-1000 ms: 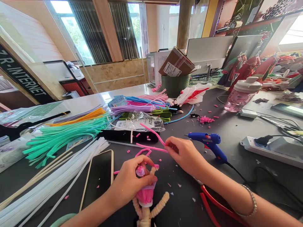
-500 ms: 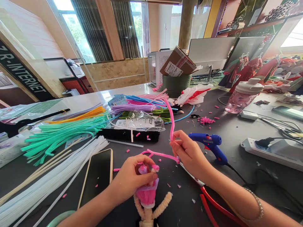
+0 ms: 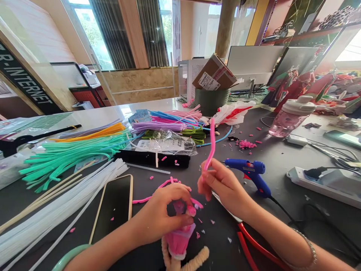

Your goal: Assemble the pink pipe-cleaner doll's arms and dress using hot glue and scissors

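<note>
Near the bottom centre, my left hand [image 3: 166, 212] is wrapped round the upper part of a small pipe-cleaner doll [image 3: 178, 242] with a pink and lilac dress and beige limbs. My fingers partly hide its head. To the right, my right hand [image 3: 222, 184] pinches a bright pink pipe cleaner [image 3: 212, 145], whose free end points up. Other pink pipe-cleaner pieces [image 3: 142, 200] lie on the dark table behind my left hand. Red-handled pliers [image 3: 248, 241] lie partly under my right wrist.
A blue glue gun [image 3: 249, 173] and a white power strip [image 3: 324, 184] lie right. On the left are a phone [image 3: 115, 207] and white [image 3: 76, 210] and green pipe-cleaner bundles [image 3: 70, 154]. A pink bottle [image 3: 290, 116] stands back right.
The doll and my left hand have shifted slightly right. The pink pipe cleaner in my right hand now stands straighter, its tip nearer and further right. The loose pink pieces appear further left.
</note>
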`<state>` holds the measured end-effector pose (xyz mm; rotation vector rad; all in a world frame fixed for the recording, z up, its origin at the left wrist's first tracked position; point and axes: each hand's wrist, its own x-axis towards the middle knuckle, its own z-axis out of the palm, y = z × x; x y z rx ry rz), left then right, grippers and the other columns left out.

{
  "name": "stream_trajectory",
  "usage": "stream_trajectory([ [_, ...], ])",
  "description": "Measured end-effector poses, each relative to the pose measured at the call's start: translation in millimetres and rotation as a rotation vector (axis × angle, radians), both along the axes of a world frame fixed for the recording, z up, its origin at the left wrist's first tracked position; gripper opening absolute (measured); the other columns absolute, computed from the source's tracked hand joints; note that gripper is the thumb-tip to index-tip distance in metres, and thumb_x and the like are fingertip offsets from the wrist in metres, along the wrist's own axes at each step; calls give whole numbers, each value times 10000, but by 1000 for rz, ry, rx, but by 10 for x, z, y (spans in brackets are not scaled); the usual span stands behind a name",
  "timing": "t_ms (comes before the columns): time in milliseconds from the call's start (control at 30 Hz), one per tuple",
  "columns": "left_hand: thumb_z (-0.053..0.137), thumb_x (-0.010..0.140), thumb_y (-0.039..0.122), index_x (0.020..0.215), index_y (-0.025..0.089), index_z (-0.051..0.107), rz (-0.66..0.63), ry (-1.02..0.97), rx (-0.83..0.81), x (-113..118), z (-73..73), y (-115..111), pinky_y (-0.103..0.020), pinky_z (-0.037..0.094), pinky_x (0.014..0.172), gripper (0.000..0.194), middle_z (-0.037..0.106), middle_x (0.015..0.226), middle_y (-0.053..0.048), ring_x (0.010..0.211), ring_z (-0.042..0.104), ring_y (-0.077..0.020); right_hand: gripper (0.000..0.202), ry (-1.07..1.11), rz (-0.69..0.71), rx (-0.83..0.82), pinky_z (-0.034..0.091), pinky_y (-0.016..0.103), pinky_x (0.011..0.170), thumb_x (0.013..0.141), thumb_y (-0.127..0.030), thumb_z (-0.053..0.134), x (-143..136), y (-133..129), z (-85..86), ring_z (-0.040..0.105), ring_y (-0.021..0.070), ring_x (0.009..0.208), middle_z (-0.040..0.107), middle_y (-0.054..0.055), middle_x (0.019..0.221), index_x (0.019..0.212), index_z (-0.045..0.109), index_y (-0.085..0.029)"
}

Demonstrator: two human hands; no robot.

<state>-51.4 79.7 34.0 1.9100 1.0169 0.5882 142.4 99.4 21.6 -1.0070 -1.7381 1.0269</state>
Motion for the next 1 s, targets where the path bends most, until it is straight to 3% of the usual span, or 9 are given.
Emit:
stream_trajectory([
  [100, 709, 685, 244, 759, 207, 654, 122, -3, 8, -77, 2, 11, -386, 359, 1016, 100, 690, 1016, -74, 1177, 517, -277, 131, -32, -295, 159, 473, 275, 640, 903, -338, 410, 81, 16, 37, 578, 128, 655, 646, 46, 898, 836, 443, -230],
  [200, 703, 698, 315, 738, 218, 644, 255, -21, 9, -192, 63, 40, -459, 278, 1068, 120, 634, 1202, -86, 1287, 410, -305, 101, -117, -427, 262, 452, 267, 640, 846, -298, 502, 145, 13, 87, 577, 137, 646, 638, 20, 769, 774, 480, -230],
  [300, 746, 644, 379, 679, 217, 644, 284, -36, -4, -308, 153, 84, -504, 201, 1096, 194, 568, 1311, -84, 1342, 324, -336, 80, -202, -412, 295, 411, 235, 492, 837, -305, 499, 164, -12, 113, 494, 107, 426, 557, -52, 526, 805, 509, -232],
  [400, 768, 603, 346, 626, 214, 657, 303, -117, -45, -400, 234, 114, -461, 277, 1066, 174, 613, 1245, -78, 1254, 446, -340, 127, -274, -416, 340, 384, 224, 470, 864, -329, 440, 158, -34, 117, 447, 97, 399, 526, -63, 504, 863, 511, -224],
  [533, 823, 512, 323, 575, 214, 664, 252, -291, -222, -484, 318, 115, -383, 484, 833, 203, 735, 844, -64, 891, 653, -280, 118, -474, -290, 327, 357, 213, 490, 848, -297, 455, 126, -37, 87, 452, 102, 441, 508, -61, 502, 836, 544, -221],
  [633, 852, 447, 414, 546, 231, 678, 188, -399, -326, -513, 374, 101, -379, 510, 707, 271, 680, 556, -25, 748, 659, -272, 111, -672, -147, 258, 339, 218, 499, 844, -233, 459, 74, -31, 28, 477, 112, 453, 528, -60, 501, 826, 569, -221],
  [733, 857, 393, 467, 502, 237, 659, 182, -430, -376, -513, 400, 85, -404, 509, 679, 323, 618, 447, -9, 690, 642, -275, 112, -873, -58, 179, 310, 239, 501, 850, -207, 483, 15, -24, -20, 557, 153, 509, 588, -27, 539, 842, 595, -210],
  [900, 814, 522, 440, 612, 198, 674, 163, -436, -442, -440, 286, 62, -376, 512, 673, 294, 694, 611, -49, 788, 651, -278, 143, -1088, -45, 86, 287, 272, 508, 874, -305, 509, -8, -24, 70, 639, 239, 641, 670, 43, 662, 899, 610, -208],
  [1000, 791, 606, 373, 729, 173, 675, 207, -486, -479, -345, 145, 24, -336, 517, 708, 262, 732, 753, -64, 806, 675, -251, 219, -1145, -92, 9, 299, 281, 501, 866, -378, 515, 109, -83, 193, 632, 236, 637, 673, 42, 673, 734, 586, -219],
])
